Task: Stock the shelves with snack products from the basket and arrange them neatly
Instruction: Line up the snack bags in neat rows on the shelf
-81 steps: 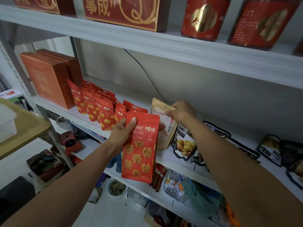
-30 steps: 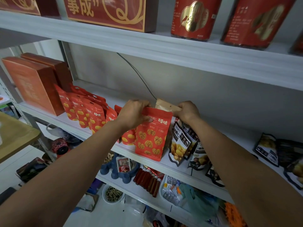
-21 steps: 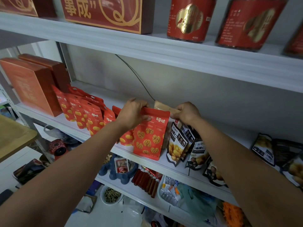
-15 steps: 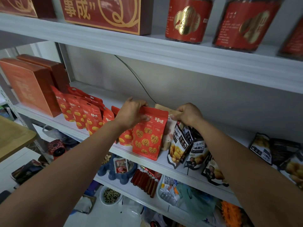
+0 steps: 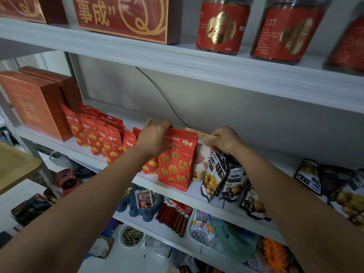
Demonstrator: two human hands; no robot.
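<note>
The upper left corner of the red pouch (image 5: 177, 164) is gripped by the left hand (image 5: 155, 138). The fingers (image 5: 150, 124) are curled over its top edge and down behind it, while the thumb is pressed on the printed front. One finger is raised at the left, clear of the pouch. The folded top of the beige pouch (image 5: 200, 166) is pinched by the right hand (image 5: 225, 138), whose fingers are closed tightly on it, knuckles up. The hands are held near each other, with only the two pouch tops between them.

The red pouch is stood upright near the front edge of the middle shelf (image 5: 67, 144). The beige pouch is set just beside and behind it, at its right. Black pouches (image 5: 215, 174) are leaned against the beige pouch's other side. To the left a row of chestnut pouches (image 5: 110, 142) is lined up, and beyond them two orange boxes (image 5: 29, 103) are stood at the shelf's end.

The fingertips behind the red pouch are hidden, so how far down they reach cannot be told. Much of the beige pouch is covered by the red pouch and the black ones. The nearest chestnut pouch is partly covered by the left wrist. Dark pouches (image 5: 313, 178) at the far right are blurred. On the upper shelf (image 5: 177, 62) a red box (image 5: 126, 16) and red jars (image 5: 222, 26) are cut off by the top edge. On the lower shelf a blue bowl (image 5: 141, 205) and red sticks (image 5: 173, 215) are seen between the forearms. A wooden tabletop (image 5: 13, 166) is cut off at the left.
</note>
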